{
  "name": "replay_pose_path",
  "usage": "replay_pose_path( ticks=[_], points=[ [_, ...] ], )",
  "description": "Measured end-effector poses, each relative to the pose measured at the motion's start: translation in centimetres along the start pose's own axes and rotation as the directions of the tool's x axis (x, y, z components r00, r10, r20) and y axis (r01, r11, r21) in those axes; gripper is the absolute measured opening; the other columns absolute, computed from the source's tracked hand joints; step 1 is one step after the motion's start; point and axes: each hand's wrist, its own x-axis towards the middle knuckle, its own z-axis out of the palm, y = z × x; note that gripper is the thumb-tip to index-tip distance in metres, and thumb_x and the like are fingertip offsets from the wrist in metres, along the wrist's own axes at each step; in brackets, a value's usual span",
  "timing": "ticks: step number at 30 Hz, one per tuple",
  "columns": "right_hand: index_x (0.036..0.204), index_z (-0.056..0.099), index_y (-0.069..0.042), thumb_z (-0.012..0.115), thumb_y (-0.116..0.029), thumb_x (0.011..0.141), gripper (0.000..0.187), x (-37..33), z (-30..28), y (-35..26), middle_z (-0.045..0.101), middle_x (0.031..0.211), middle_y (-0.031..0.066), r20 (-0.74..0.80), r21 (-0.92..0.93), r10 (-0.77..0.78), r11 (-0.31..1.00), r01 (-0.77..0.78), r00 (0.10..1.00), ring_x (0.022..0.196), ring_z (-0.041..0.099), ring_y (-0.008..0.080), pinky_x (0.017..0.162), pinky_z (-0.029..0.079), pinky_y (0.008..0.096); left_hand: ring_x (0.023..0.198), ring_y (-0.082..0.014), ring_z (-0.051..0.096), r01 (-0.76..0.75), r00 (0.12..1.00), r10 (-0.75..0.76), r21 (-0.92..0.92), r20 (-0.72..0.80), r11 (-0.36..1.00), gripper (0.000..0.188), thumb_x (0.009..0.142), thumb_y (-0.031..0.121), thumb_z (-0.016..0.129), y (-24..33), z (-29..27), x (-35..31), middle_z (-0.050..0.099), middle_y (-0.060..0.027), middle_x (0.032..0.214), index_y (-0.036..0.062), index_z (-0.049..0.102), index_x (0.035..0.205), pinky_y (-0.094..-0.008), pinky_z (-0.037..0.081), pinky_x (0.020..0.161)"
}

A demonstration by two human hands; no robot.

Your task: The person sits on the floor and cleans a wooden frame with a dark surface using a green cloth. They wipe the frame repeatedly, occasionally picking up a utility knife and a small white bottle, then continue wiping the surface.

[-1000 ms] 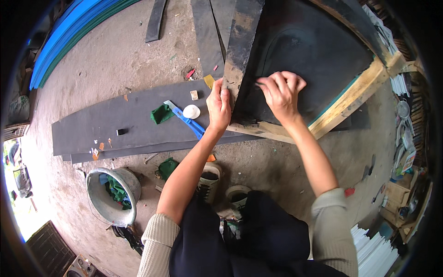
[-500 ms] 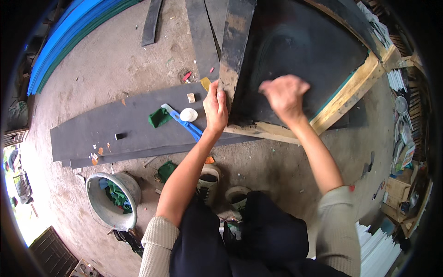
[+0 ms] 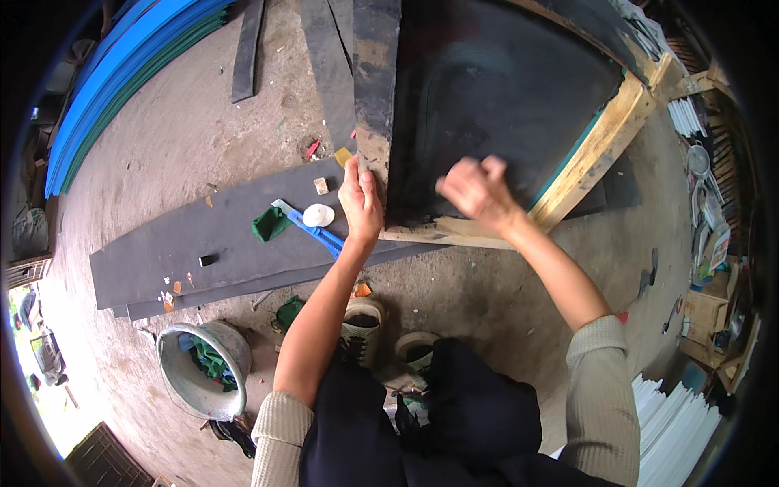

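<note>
A wooden frame (image 3: 596, 154) with a black sheet (image 3: 495, 89) set inside stands at the upper right, tilted. My left hand (image 3: 361, 203) is closed on the frame's left side board (image 3: 374, 114), thumb and fingers gripping its lower end. My right hand (image 3: 477, 193) hovers over or touches the sheet's lower part. Its fingers look partly curled but are smeared by motion, and whatever they may hold is hidden. Beside my left hand lie a blue utility knife (image 3: 312, 231), a round white lid-like piece (image 3: 318, 215), a green cloth scrap (image 3: 269, 224) and a small block (image 3: 321, 186).
Dark flat sheets (image 3: 170, 260) lie on the concrete floor under the frame. A grey bucket (image 3: 235, 349) with green scraps stands at lower left. Blue and green sheets (image 3: 105, 81) curve along the far left. White strips (image 3: 669, 426) are stacked at lower right.
The view has shifted, so the frame and floor items sit farther left. My right hand has moved down and left over the black sheet. My left hand keeps its hold.
</note>
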Motion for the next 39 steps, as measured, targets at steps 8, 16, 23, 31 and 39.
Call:
replay_pose_path(
  ticks=[8, 16, 23, 31, 39],
  points=[
    [0.077, 0.061, -0.019, 0.063, -0.013, 0.071, 0.009, -2.1, -0.1, -0.7, 0.051, 0.075, -0.0061, 0.038, 0.061, 0.058, 0.996, -0.060, 0.998, 0.090, 0.049, 0.0118, 0.076, 0.030, 0.0378, 0.049, -0.0185, 0.044, -0.080, 0.997, 0.080, 0.009, -0.010, 0.997, 0.043, 0.092, 0.038, 0.037, 0.2, 0.1, -0.4, 0.045, -0.0105, 0.058, -0.0001, 0.048, 0.109, -0.0328, 0.035, 0.049],
    [0.082, 0.062, -0.018, 0.063, -0.014, 0.072, 0.011, -2.7, -1.8, -0.5, 0.052, 0.078, -0.0056, 0.049, 0.025, 0.182, 0.983, -0.184, 0.982, 0.089, 0.049, 0.0134, 0.077, 0.031, 0.0401, 0.046, -0.0204, 0.039, -0.192, 0.974, 0.203, 0.106, -0.098, 0.976, 0.046, 0.092, 0.033, 0.038, -1.0, -0.2, -0.9, 0.040, -0.0126, 0.054, -0.0082, 0.046, 0.109, -0.0344, 0.031, 0.045],
    [0.074, 0.057, -0.017, 0.061, -0.011, 0.069, 0.008, -3.5, -0.5, -1.9, 0.050, 0.080, -0.0052, 0.097, 0.110, 0.060, 0.991, -0.070, 0.993, 0.090, 0.048, 0.0115, 0.077, 0.034, 0.0390, 0.046, -0.0227, 0.039, -0.161, 0.981, 0.170, 0.097, -0.093, 0.982, 0.045, 0.093, 0.031, 0.037, -1.2, 0.1, -1.2, 0.038, -0.0127, 0.053, -0.0093, 0.045, 0.111, -0.0365, 0.031, 0.046],
    [0.080, 0.064, -0.016, 0.062, -0.012, 0.073, 0.008, -3.9, 0.1, -2.4, 0.053, 0.079, -0.0064, 0.143, 0.120, 0.012, 0.992, -0.029, 0.990, 0.093, 0.048, 0.0104, 0.083, 0.027, 0.0395, 0.046, -0.0210, 0.042, -0.170, 0.979, 0.182, 0.127, -0.091, 0.977, 0.043, 0.092, 0.032, 0.038, -1.2, 0.6, -0.6, 0.040, -0.0110, 0.052, -0.0064, 0.046, 0.109, -0.0358, 0.032, 0.046],
    [0.085, 0.065, -0.017, 0.066, -0.014, 0.067, 0.018, -6.5, -2.2, 1.1, 0.054, 0.084, -0.0073, 0.077, 0.110, 0.202, 0.972, -0.210, 0.976, 0.092, 0.046, 0.0121, 0.082, 0.029, 0.0375, 0.049, -0.0176, 0.042, -0.089, 0.996, 0.091, 0.073, -0.025, 0.993, 0.044, 0.092, 0.031, 0.038, 0.3, 0.5, -0.7, 0.042, -0.0094, 0.057, -0.0068, 0.043, 0.114, -0.0325, 0.034, 0.048]
  ],
)
